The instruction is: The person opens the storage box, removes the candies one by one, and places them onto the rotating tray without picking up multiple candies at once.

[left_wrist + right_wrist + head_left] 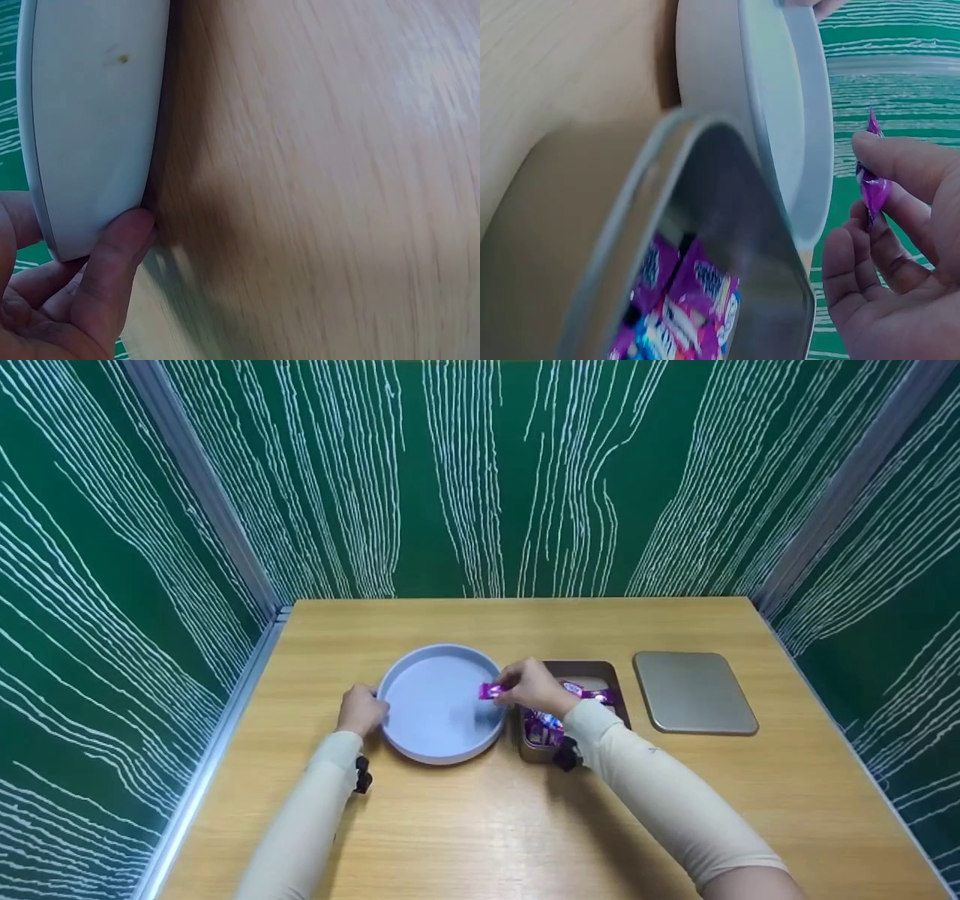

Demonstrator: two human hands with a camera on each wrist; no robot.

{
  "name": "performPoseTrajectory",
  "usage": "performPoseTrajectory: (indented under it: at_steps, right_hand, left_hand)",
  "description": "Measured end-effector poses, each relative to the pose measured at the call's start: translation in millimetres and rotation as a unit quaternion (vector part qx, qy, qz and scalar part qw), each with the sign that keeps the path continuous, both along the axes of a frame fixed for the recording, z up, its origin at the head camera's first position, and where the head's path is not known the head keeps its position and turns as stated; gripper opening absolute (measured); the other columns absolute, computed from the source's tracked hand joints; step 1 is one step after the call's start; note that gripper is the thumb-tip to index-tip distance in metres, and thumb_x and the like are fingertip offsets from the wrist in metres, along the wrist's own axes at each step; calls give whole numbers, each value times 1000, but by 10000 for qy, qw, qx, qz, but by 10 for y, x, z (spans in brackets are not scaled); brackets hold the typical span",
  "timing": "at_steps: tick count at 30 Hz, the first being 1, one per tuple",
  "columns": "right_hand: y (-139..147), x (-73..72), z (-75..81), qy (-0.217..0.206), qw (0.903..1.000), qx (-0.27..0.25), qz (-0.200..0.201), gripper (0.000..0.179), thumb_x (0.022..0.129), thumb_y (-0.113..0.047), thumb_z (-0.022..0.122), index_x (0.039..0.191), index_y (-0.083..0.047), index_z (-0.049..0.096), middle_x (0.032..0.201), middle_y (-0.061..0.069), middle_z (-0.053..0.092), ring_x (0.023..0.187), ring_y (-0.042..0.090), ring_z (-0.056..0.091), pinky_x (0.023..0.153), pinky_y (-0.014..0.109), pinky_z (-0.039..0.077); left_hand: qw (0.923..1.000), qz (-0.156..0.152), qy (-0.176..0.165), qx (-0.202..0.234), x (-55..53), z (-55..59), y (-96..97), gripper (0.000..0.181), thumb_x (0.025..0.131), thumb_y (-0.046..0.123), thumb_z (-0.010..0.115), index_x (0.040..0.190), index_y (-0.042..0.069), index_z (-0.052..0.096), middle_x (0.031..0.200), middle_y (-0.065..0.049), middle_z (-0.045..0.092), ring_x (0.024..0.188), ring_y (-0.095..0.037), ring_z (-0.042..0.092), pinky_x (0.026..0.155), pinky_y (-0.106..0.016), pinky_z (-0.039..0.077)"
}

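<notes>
A purple-wrapped candy (873, 184) is pinched between the thumb and fingers of my right hand (534, 686). In the head view that hand hovers at the right rim of a round, shallow, pale grey-blue tray (435, 701), whose inside shows bare. At the tray's left side my left hand (361, 710) grips the rim, with the thumb (124, 232) against the outer wall. Below my right wrist stands a metal tin (534, 754) with several wrapped candies (697, 281) in purple and blue; the forearm hides part of it.
A flat metal lid (696, 692) lies to the right of the tin on the wooden table (480, 825). Green walls (465, 472) with white wavy lines stand at the back and both sides, joined by metal posts (214, 495).
</notes>
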State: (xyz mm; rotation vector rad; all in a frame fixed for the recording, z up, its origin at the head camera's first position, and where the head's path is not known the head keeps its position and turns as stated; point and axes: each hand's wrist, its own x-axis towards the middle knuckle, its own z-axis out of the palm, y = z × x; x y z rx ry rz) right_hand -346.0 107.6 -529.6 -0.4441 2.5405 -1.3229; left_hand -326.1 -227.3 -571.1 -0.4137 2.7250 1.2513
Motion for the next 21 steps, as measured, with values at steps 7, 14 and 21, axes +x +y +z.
performPoseTrajectory:
  at_steps: [7, 14, 21]
  right_hand:
    - [-293, 15, -76, 97, 9995, 206, 225, 26, 83, 3, 87, 109, -1, 84, 101, 15, 82, 86, 15, 69, 80, 28, 64]
    - [-494, 66, -148, 134, 9986, 424, 279, 26, 82, 3, 86, 108, 3, 83, 103, 18, 83, 91, 19, 72, 93, 37, 66]
    - [-617, 115, -183, -67, 9985, 465, 271, 27, 81, 7, 86, 107, 4, 82, 103, 18, 82, 94, 22, 74, 91, 37, 67]
  left_hand:
    - [10000, 15, 38, 84, 4, -20, 5, 39, 95, -1, 59, 131, -9, 73, 109, -25, 78, 75, -20, 68, 57, -23, 55]
    - [9999, -36, 123, -72, 17, -10, -2, 36, 93, 0, 58, 123, -9, 77, 103, -23, 79, 70, -18, 66, 55, -22, 53]
    - [9998, -54, 107, -125, 13, -8, 0, 40, 93, 1, 59, 128, -9, 74, 109, -25, 79, 73, -18, 66, 56, -22, 52]
